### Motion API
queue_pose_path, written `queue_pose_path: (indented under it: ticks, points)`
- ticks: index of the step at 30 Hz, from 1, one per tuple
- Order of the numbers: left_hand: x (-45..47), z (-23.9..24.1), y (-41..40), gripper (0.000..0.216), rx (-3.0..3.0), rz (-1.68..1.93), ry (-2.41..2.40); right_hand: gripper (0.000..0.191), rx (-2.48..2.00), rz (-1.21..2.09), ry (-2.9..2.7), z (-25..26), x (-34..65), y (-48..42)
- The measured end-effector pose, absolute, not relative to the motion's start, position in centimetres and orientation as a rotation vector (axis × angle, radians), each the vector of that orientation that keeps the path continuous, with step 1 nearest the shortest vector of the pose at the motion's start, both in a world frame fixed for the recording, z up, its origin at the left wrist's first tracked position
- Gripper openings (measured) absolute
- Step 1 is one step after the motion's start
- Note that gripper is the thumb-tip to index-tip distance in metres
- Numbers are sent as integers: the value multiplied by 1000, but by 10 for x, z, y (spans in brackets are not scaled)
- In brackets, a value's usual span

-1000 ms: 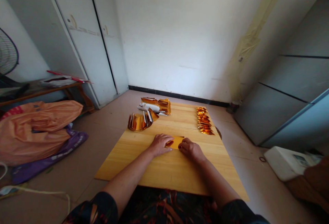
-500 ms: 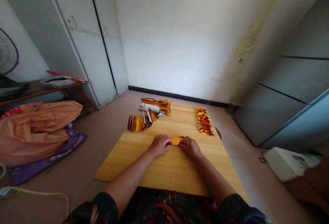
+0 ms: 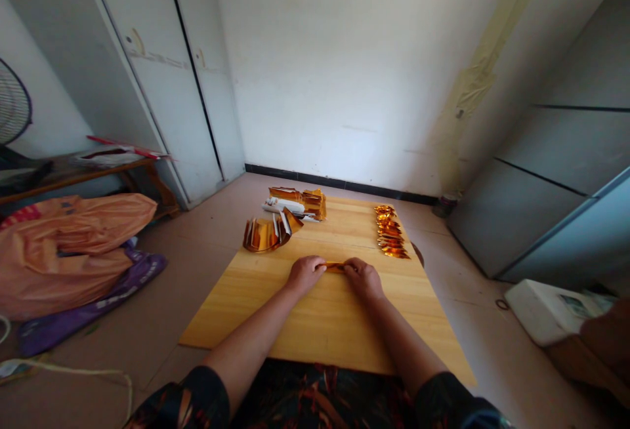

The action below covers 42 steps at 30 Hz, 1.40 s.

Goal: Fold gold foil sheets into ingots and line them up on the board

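Between my two hands is a narrow strip of folded gold foil paper (image 3: 335, 267), just above or on the wooden board (image 3: 325, 324). My left hand (image 3: 307, 274) pinches its left end, and my right hand (image 3: 363, 277) grips the right end. Fingers partly cover both ends. Beyond my left hand lies a curved stack of gold foil sheets (image 3: 266, 235) with white edges. Farther back sits another pile of gold foil sheets (image 3: 313, 203) with a white wrapped bundle (image 3: 284, 205). A row of several folded gold foil pieces (image 3: 391, 235) runs along the board's right side.
On the left floor are an orange bag (image 3: 73, 239) and a purple bag (image 3: 98, 304), near a low wooden bench (image 3: 142, 166). A white box (image 3: 546, 311) stands on the right, below a grey refrigerator-like cabinet (image 3: 546, 173). A white wall (image 3: 335, 88) rises behind the board.
The gold foil paper between my hands has gone from a wider flat piece to a narrow strip. Both hands have shifted slightly, fingers staying on its ends.
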<state>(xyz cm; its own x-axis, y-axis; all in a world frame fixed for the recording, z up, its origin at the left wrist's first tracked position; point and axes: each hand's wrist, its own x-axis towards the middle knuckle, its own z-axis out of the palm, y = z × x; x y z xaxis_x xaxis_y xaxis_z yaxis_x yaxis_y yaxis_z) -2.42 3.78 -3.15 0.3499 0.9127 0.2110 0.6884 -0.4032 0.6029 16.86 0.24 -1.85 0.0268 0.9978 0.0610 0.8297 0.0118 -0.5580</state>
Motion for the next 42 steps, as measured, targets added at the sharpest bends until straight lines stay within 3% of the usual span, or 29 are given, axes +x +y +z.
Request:
queue_pose_path:
  ticks: [9,27,33,36,42]
  points:
    - [-13,-37,48,35,2059,796,1552,26,-2154,371,-1839,-8,153,10]
    - [-9,-29,45,29,2237,654,1600,19,-2224,88,-1960,-16,146,10]
    - [-7,-21,36,22,2557,585,1502,14,-1958,-25,-2153,-19,150,10]
    - [-8,-22,38,23,2654,499,1422,12,-1853,23,-2247,-18,150,14]
    - [-20,-31,48,24,2529,569,1383,18,-2075,324,-2017,-8,145,24]
